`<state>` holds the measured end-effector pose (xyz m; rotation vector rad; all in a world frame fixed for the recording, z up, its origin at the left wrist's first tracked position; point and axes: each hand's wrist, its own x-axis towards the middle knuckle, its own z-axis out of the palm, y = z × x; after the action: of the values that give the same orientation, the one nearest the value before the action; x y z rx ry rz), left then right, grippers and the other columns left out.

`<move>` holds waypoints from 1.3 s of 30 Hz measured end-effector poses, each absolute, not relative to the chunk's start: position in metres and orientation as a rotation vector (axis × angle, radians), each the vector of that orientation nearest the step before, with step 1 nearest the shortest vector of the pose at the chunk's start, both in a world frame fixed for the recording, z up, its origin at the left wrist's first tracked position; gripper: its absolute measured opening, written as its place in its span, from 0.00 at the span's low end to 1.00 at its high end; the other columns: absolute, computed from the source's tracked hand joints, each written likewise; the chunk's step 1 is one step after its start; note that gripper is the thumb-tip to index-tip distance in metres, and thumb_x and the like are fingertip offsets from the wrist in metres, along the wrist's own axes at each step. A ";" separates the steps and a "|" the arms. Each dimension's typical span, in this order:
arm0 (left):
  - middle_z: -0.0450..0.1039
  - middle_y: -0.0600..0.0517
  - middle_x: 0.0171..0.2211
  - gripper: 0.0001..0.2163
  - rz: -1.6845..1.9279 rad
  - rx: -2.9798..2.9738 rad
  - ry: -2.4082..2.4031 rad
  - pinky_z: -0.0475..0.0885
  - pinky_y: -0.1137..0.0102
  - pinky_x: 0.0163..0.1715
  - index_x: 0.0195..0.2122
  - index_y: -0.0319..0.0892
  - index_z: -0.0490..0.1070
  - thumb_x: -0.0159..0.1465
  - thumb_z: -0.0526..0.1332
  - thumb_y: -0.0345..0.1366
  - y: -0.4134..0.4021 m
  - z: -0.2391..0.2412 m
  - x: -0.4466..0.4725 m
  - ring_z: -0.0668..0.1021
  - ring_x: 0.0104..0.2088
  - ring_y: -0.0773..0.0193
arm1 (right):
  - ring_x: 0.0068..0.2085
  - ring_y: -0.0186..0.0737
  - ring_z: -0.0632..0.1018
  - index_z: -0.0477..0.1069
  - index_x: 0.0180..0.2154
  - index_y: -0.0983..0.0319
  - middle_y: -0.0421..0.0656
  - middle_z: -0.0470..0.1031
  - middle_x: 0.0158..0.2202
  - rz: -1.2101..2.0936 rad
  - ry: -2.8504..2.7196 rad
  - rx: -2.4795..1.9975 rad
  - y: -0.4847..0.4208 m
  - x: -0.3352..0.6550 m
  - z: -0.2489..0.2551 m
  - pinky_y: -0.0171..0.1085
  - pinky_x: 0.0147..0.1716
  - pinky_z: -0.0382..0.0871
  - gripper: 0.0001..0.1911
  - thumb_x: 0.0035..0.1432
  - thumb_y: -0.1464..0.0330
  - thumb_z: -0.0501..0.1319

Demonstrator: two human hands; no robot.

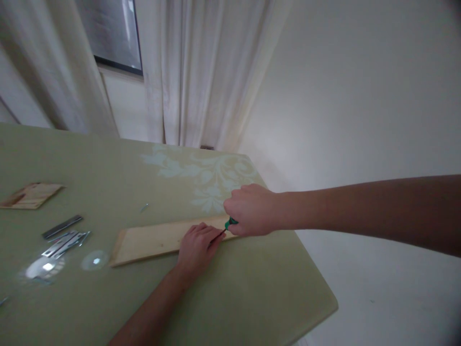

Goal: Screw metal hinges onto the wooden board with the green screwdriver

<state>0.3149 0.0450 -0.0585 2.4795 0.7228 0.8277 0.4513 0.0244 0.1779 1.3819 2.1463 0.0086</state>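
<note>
1. Right hand [252, 210]: fingers curled tightly around a green-handled screwdriver [231, 221], most of the handle hidden in the fist.
2. Screwdriver: tilted, its thin shaft slanting down to the left and meeting the left hand [197, 245] near the thumb. Tip not clearly visible.
3. Left hand: palm down on the long wooden board [147, 242], fingers close together. Cannot tell whether thumb and forefinger pinch anything.
4. Board: lying flat on the green table [252, 293], near its right end; its own right end is partly hidden beneath the right hand.
5. Left of the board: a clump of metal pieces [63, 245], a dark metal strip [62, 227] just behind it, and a smaller wooden piece [32, 196] farther back.
6. Small thin metal item [144, 207] lying alone behind the board.
7. Beyond the table: pale curtains [201, 72].
</note>
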 end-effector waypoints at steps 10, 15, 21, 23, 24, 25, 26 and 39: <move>0.83 0.51 0.34 0.12 0.850 2.523 0.731 0.68 0.63 0.40 0.37 0.46 0.81 0.75 0.58 0.37 0.045 -0.059 0.315 0.80 0.38 0.56 | 0.30 0.41 0.81 0.80 0.37 0.63 0.46 0.82 0.31 0.340 2.431 0.199 0.043 0.457 0.193 0.38 0.25 0.61 0.15 0.69 0.77 0.55; 0.83 0.51 0.37 0.09 0.841 2.473 0.793 0.69 0.62 0.42 0.44 0.46 0.80 0.73 0.61 0.42 0.044 -0.061 0.316 0.80 0.39 0.55 | 0.35 0.47 0.83 0.81 0.37 0.62 0.49 0.83 0.31 0.120 2.306 0.913 0.042 0.456 0.180 0.39 0.32 0.67 0.09 0.63 0.65 0.64; 0.84 0.52 0.35 0.14 0.820 2.447 0.768 0.68 0.63 0.41 0.38 0.46 0.80 0.76 0.57 0.41 0.044 -0.058 0.315 0.80 0.38 0.56 | 0.38 0.53 0.83 0.81 0.43 0.65 0.54 0.83 0.36 -0.024 2.162 1.350 0.046 0.438 0.175 0.39 0.31 0.68 0.15 0.57 0.63 0.67; 0.84 0.52 0.36 0.14 0.812 2.439 0.750 0.68 0.63 0.41 0.37 0.46 0.81 0.76 0.57 0.40 0.044 -0.056 0.314 0.79 0.39 0.57 | 0.38 0.53 0.83 0.80 0.44 0.64 0.53 0.83 0.37 0.030 2.167 1.285 0.048 0.440 0.180 0.39 0.30 0.67 0.17 0.59 0.59 0.67; 0.84 0.53 0.36 0.14 0.812 2.439 0.748 0.68 0.63 0.41 0.37 0.46 0.81 0.76 0.57 0.40 0.044 -0.055 0.314 0.79 0.39 0.57 | 0.37 0.52 0.83 0.80 0.45 0.64 0.52 0.83 0.37 0.081 2.193 1.183 0.049 0.443 0.183 0.39 0.29 0.66 0.18 0.60 0.58 0.67; 0.84 0.53 0.36 0.13 0.814 2.442 0.751 0.68 0.63 0.41 0.38 0.46 0.81 0.76 0.57 0.40 0.045 -0.055 0.314 0.79 0.39 0.56 | 0.37 0.51 0.82 0.79 0.47 0.63 0.51 0.82 0.37 0.141 2.237 1.027 0.049 0.445 0.187 0.39 0.29 0.65 0.18 0.62 0.58 0.67; 0.84 0.53 0.36 0.13 0.814 2.448 0.754 0.68 0.63 0.41 0.38 0.46 0.81 0.76 0.57 0.39 0.045 -0.055 0.314 0.79 0.39 0.56 | 0.36 0.49 0.82 0.78 0.48 0.62 0.50 0.82 0.37 0.204 2.286 0.833 0.050 0.448 0.191 0.38 0.28 0.63 0.15 0.65 0.60 0.65; 0.83 0.51 0.38 0.08 0.744 2.464 0.863 0.70 0.64 0.41 0.45 0.47 0.79 0.71 0.64 0.43 0.043 -0.055 0.314 0.80 0.40 0.55 | 0.39 0.51 0.83 0.82 0.42 0.64 0.54 0.84 0.36 -0.023 2.133 1.239 0.043 0.461 0.182 0.40 0.34 0.69 0.17 0.61 0.58 0.64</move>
<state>0.3144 0.0434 -0.0553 2.4645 0.8626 0.7445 0.4606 0.0428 0.1817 1.2391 2.1325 -0.0227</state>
